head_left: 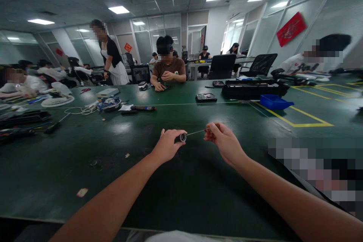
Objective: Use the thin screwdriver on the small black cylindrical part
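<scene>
Above green desk point(113, 151): left hand point(169, 144), grip wrapped round dark cylinder point(183, 138), round end showing. Right hand point(222, 138), grip narrow, pinching red end point(206, 130) of thin rod point(195, 132). From right grip, cylinder lies at nine o'clock, rod's axis aimed there; tip contact unclear.

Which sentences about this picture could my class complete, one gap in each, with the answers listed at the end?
1. Of the left hand and the right hand, the one holding the cylinder is the ____ one.
2. The one pinching the thin rod is the ____ one.
3. The tray beside the yellow tape is ____ in colour.
4. The table under both hands is ____ in colour.

Missing words: left; right; blue; green.
</scene>
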The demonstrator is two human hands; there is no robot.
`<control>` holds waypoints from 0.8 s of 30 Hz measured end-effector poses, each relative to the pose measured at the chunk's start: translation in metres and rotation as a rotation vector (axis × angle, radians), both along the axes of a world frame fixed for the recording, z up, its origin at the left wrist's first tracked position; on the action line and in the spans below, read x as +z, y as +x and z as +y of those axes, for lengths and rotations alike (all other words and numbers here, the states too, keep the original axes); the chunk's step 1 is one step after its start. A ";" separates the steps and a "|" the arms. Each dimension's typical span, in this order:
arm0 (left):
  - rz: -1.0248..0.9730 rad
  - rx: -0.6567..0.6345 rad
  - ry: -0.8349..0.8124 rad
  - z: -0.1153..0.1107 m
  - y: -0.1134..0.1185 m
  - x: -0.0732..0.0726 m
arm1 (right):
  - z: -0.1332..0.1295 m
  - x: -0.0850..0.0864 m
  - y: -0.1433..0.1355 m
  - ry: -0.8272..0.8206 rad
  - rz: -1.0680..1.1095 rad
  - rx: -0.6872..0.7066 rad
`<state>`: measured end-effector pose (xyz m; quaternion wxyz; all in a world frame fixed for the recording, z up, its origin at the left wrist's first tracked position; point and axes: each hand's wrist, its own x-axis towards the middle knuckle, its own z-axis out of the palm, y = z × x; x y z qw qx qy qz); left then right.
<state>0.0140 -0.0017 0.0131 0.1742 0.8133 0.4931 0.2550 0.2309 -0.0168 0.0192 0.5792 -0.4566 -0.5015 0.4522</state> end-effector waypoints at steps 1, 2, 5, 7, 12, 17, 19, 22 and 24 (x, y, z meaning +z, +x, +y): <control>-0.006 -0.001 0.002 0.000 0.000 0.000 | -0.002 0.001 -0.001 0.026 -0.053 0.013; -0.012 -0.001 0.003 -0.001 0.001 0.000 | -0.003 0.002 -0.001 0.052 -0.112 0.020; -0.020 -0.017 -0.017 -0.002 0.002 0.001 | -0.008 0.006 -0.002 0.117 -0.282 0.028; -0.029 -0.019 -0.031 -0.003 0.003 0.001 | -0.011 0.008 -0.002 0.140 -0.347 0.032; -0.023 0.012 -0.027 -0.002 0.002 0.001 | -0.014 0.010 -0.002 0.180 -0.397 0.014; -0.023 -0.002 -0.022 -0.003 0.002 0.002 | -0.018 0.008 -0.002 0.253 -0.453 0.003; -0.020 -0.004 -0.025 -0.003 0.002 0.002 | -0.020 0.010 -0.002 0.258 -0.508 -0.009; -0.012 -0.010 -0.022 -0.003 0.002 0.002 | -0.023 0.015 -0.003 0.263 -0.571 -0.033; -0.012 -0.015 -0.017 -0.003 0.002 0.001 | -0.024 0.016 -0.004 0.278 -0.593 -0.048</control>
